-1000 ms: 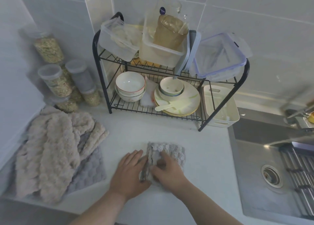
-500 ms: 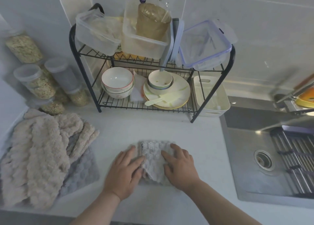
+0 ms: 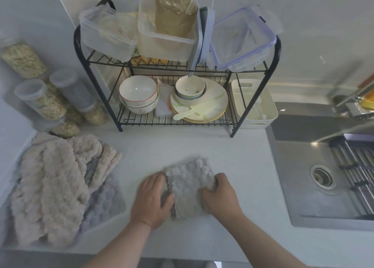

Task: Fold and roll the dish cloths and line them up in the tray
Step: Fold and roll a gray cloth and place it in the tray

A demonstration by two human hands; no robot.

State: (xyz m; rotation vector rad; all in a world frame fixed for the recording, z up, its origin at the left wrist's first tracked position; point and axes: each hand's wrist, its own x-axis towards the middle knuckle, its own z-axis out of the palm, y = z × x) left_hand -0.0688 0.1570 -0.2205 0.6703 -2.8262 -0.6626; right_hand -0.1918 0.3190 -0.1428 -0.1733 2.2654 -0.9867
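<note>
The white counter (image 3: 202, 146) has bare room on the far side of the hands, up to the dish rack (image 3: 153, 122). The sink (image 3: 299, 197) drops away on the right, and the counter's near edge is close to the wrists. A big pile of fluffy cloths (image 3: 52, 176) lies on the left. The white tray (image 3: 254, 124) sits far right, by the rack's leg; I cannot tell what is in it. The small grey cloth (image 3: 188, 184) lies folded on the counter between the hands. The left hand (image 3: 150, 199) presses flat on its left side. The right hand (image 3: 219, 197) curls its fingers into its right side. The cloth is puffy, so I think it may spring open if a hand lets go. A push too far right could slide it into the sink.
</note>
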